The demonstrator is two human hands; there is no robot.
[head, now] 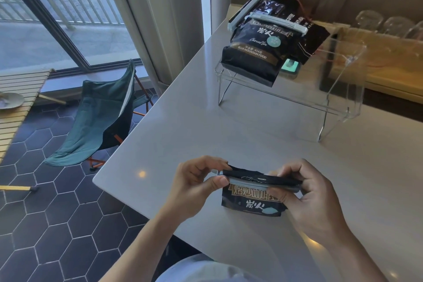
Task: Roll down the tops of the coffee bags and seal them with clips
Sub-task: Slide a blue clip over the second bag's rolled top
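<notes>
At the far left a green folding chair [100, 119] stands on the dark hexagon-tiled floor [45, 224], beside the white desk [183, 121]. Near the desk's front edge, the left hand [194, 186] pinches the left end of a grey clip [258, 184], which lies across the rolled top of a black coffee bag [251, 201] standing on the desk. The right hand [306, 199] has its grip clenched on the clip's right end. Further back and to the right, more clipped coffee bags [256, 50] rest on a clear acrylic stand [338, 103].
</notes>
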